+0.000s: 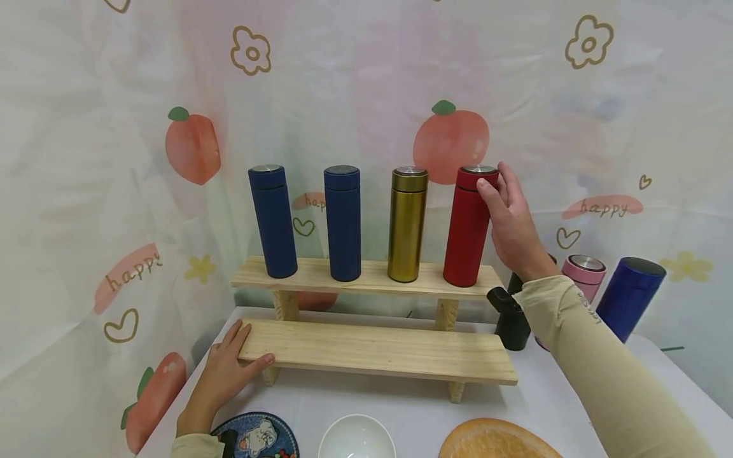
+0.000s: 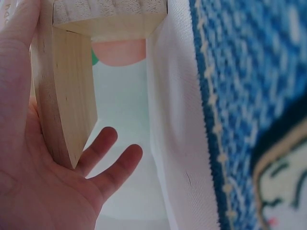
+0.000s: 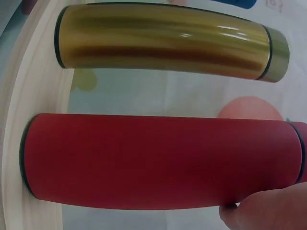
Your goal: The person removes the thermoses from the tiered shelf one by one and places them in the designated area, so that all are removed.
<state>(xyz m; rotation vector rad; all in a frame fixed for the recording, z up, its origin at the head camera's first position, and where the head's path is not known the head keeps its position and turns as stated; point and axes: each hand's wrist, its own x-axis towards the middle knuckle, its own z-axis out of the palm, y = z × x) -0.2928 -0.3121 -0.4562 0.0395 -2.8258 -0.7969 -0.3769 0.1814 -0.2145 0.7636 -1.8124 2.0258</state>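
My right hand (image 1: 513, 222) grips the upper part of a red thermos (image 1: 471, 229), thumb on its near side and fingers behind. The thermos stands on the right end of the upper shelf (image 1: 366, 280) of a wooden rack; in the right wrist view its base meets the wood. To its left are a gold thermos (image 1: 408, 226) and two dark blue thermoses (image 1: 343, 226). My left hand (image 1: 225, 371) holds the left end of the lower shelf (image 1: 378, 350), with the thumb along its front edge. Two fingertips (image 2: 125, 160) show past the board in the left wrist view.
Right of the rack stand a black bottle (image 1: 511, 324), a pink thermos (image 1: 585, 273) and a blue thermos (image 1: 630, 296), partly behind my right arm. In front lie a blue patterned mat (image 1: 269, 423), a white bowl (image 1: 356, 439) and an orange-slice mat (image 1: 498, 442).
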